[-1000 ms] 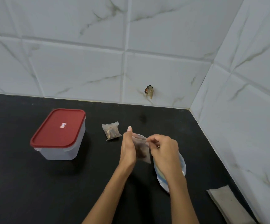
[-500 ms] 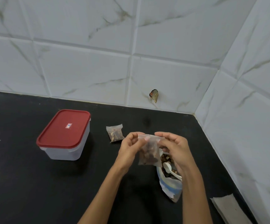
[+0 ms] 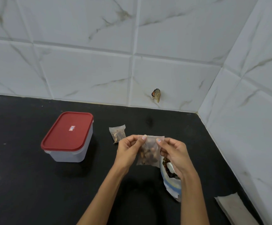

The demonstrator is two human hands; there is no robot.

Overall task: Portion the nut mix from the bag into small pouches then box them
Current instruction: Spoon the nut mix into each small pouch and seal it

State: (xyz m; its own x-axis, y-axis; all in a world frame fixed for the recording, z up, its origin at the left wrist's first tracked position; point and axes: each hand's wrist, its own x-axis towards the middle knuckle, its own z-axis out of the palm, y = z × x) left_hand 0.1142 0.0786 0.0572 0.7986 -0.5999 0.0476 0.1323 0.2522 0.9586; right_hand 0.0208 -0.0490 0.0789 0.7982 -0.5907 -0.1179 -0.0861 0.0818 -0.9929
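Both hands hold up a small clear pouch [image 3: 149, 151] with nut mix in its lower half. My left hand [image 3: 128, 148] pinches its top left corner and my right hand [image 3: 174, 153] pinches its top right corner. Under my right hand the white and blue nut mix bag [image 3: 171, 182] lies open on the black counter, with a white spoon [image 3: 170, 166] inside. Another filled pouch [image 3: 117, 133] lies flat just behind my left hand. A plastic box with a red lid [image 3: 69, 135] stands shut at the left.
The black counter [image 3: 34, 192] meets tiled walls at the back and on the right. A stack of flat empty pouches [image 3: 232, 208] lies at the front right by the wall. A small scrap [image 3: 156, 95] sticks to the back wall.
The pouch was turned to face me and spread flat between both hands. My right hand shifted from the pouch's mouth to its top right corner, and the open bag came into view.
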